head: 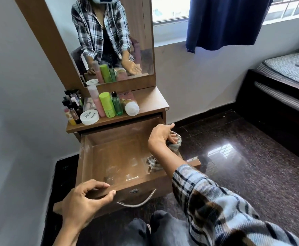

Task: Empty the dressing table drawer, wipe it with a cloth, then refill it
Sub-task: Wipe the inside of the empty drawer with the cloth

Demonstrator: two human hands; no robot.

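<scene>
Drawer [109,157] pulled fully out below dressing table top [150,102]. Left hand [85,201] pinching drawer front edge. Right hand [160,137] curled round cloth [176,145] at drawer's right wall — cloth draped over that wall.

Cloth [175,145] mostly hidden under right hand [160,135] and forearm at drawer's [120,157] right edge; only bunched ends show. Left hand's [85,199] fingertips curl over drawer's front edge, palm side unseen. Small bottles [72,107] at tabletop's [150,100] left edge overlap; labels too small to read. Bed [287,68] cut off by right edge.
</scene>
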